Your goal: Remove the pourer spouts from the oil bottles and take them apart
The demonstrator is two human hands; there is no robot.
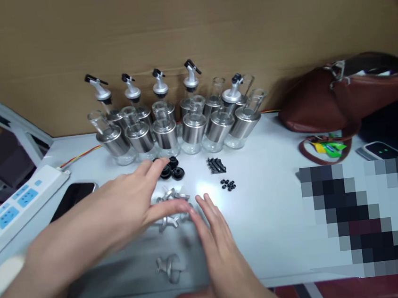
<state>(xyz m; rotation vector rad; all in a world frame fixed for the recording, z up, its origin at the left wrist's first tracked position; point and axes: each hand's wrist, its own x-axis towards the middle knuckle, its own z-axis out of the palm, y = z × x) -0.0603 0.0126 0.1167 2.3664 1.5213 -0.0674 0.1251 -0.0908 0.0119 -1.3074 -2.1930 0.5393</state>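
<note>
My left hand (136,196) reaches over the table, fingers stretched out beside a cluster of black rubber stoppers (178,173). Below it lie several loose silver pourer heads (171,222), partly hidden by that hand. My right hand (218,246) is held with fingers extended and thumb apart, and its index fingertip meets or overlaps my left thumb tip. Neither hand holds anything that I can see. A single silver pourer head (171,268) lies between my wrists near the front edge. Small black levers (216,165) and tiny black rings (228,184) form two groups farther right.
Glass bottles with metal sleeves (191,128) stand in rows at the back, several topped with pourers (190,76). A power strip (20,205) and a phone (72,198) lie left. A brown bag (314,99) sits right, near a pixelated patch hiding what is there.
</note>
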